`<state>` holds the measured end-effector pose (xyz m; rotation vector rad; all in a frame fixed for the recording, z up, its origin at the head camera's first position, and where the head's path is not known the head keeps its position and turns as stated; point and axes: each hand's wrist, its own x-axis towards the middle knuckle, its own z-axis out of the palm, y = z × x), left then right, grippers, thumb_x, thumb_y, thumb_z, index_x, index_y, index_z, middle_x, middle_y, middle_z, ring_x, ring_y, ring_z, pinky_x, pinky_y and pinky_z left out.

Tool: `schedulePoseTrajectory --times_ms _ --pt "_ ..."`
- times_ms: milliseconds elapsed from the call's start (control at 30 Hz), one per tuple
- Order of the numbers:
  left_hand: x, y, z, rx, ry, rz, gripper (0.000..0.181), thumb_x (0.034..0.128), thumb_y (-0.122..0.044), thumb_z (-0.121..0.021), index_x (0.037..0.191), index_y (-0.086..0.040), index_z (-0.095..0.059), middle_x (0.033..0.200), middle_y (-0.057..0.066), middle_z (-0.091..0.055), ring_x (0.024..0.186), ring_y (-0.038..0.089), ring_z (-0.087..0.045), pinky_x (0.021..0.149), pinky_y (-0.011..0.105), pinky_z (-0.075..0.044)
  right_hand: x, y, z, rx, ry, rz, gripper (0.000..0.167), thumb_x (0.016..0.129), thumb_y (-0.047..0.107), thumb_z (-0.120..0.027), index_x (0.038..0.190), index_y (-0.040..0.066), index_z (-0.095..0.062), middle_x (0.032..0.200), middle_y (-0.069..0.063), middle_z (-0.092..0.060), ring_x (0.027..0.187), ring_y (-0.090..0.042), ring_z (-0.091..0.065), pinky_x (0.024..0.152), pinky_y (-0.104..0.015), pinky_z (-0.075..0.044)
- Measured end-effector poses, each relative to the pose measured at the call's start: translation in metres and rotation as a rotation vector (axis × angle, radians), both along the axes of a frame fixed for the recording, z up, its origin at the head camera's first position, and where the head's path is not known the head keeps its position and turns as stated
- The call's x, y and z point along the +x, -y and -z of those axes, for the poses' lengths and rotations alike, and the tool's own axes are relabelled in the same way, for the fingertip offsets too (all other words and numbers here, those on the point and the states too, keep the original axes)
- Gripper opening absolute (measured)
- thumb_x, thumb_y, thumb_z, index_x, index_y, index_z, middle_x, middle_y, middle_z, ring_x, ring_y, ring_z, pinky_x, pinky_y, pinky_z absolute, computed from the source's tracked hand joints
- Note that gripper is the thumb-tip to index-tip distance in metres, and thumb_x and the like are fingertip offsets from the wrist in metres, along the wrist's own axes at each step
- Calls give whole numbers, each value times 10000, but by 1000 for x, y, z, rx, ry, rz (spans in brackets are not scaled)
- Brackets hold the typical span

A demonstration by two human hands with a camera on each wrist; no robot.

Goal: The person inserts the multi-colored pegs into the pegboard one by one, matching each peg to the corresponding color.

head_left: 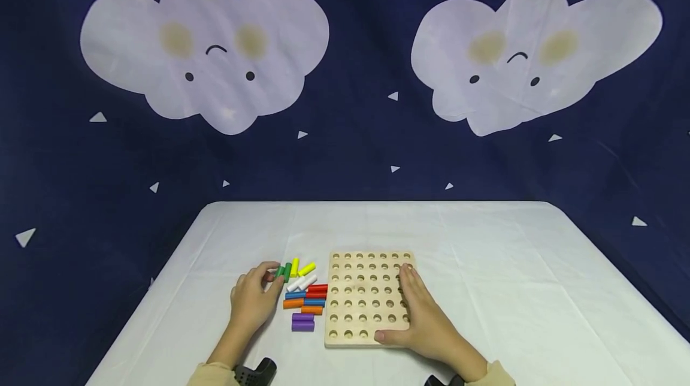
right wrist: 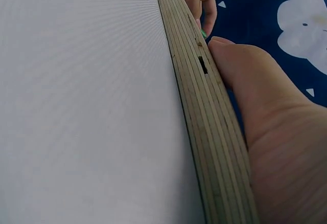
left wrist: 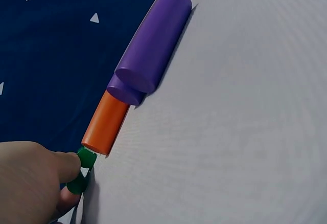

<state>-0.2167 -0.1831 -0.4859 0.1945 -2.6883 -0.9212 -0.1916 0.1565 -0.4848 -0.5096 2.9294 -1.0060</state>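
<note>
My left hand (head_left: pixel 252 297) is at the left end of a loose group of coloured pegs. Its thumb and forefinger pinch a green peg (head_left: pixel 280 272), and a second green peg (head_left: pixel 288 272) lies right beside it. In the left wrist view, fingers partly cover the green pegs (left wrist: pixel 87 157). My right hand (head_left: pixel 428 320) rests on the right part of a wooden pegboard (head_left: pixel 354 284) with rows of round holes. Its fingers lie straight over the board's right side, and the thumb touches the top near the front edge.
Between left hand and board lie yellow pegs (head_left: pixel 294 267), white pegs (head_left: pixel 302 282), red pegs (head_left: pixel 317 295), blue pegs (head_left: pixel 315 302), orange pegs (head_left: pixel 294 303) and purple pegs (head_left: pixel 303 326). A white cloth covers the table (head_left: pixel 517 278). Behind it hangs a dark blue curtain (head_left: pixel 356 164) with clouds.
</note>
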Motion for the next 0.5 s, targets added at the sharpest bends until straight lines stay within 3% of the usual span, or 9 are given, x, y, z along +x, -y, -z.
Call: schedulePoseTrajectory --times_ms 300,500 --pt "0 1 0 53 -10 10 314 947 -193 -650 1249 -106 -655 969 44 -677 933 254 -548 795 390 -341 0 1 -2 -5 -34 -8 1394 617 790 -736 1581 25 -82 1664 -151 -46 1538 -375 -62 1189 -600 -163" --pt "0 0 1 36 9 13 312 968 -209 -627 1236 -56 -672 1005 80 -688 937 257 -546 813 411 -361 0 0 -2 -8 0 -7 1405 607 796 -737 1585 43 -66 1668 -128 -22 1544 -354 -37 1194 -594 -148"
